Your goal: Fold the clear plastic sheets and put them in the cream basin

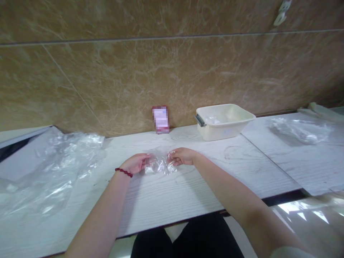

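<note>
A crinkled clear plastic bag [160, 164] is stretched between my two hands, just over the white wood-grain table. My left hand [136, 163], with a dark red bead bracelet at the wrist, pinches its left side. On the right side, my right hand [183, 156] has its fingers closed on the same bag. Whether anything lies inside the bag is too unclear to tell.
Many clear plastic bags [51, 179] lie heaped at the left. A cream plastic tub [223, 130] with a grey handle stands at the back right. Beyond it lies more clear plastic [303, 130]. A blurred red-edged card [161, 120] leans against the marbled wall.
</note>
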Action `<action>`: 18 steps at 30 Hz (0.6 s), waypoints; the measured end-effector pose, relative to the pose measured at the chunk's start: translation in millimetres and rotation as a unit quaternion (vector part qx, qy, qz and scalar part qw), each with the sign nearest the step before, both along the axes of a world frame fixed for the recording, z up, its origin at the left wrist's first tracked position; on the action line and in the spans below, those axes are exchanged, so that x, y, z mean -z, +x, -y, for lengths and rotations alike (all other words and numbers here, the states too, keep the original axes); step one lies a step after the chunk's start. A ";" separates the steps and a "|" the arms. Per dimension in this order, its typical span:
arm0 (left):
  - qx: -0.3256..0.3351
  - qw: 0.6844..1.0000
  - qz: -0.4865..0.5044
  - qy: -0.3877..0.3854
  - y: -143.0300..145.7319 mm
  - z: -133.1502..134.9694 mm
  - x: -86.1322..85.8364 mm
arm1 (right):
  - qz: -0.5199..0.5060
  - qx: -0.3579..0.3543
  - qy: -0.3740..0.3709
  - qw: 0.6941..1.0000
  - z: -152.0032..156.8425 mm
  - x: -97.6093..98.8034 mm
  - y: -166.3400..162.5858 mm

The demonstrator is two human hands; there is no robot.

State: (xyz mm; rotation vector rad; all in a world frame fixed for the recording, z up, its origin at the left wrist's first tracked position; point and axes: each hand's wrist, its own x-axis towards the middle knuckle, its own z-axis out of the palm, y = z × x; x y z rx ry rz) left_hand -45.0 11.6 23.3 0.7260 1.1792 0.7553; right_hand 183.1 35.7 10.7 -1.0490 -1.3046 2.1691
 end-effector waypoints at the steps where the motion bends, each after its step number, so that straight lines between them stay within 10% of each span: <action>1: 0.008 1.000 -0.001 0.004 0.9 0.6 0.9 | 0.003 0.005 0.003 1.000 -0.5 0.8 -0.4; 18: -0.047 0.987 -0.033 0.147 6.3 -1.5 16.4 | 0.037 0.106 0.134 0.985 -0.8 -2.0 -8.6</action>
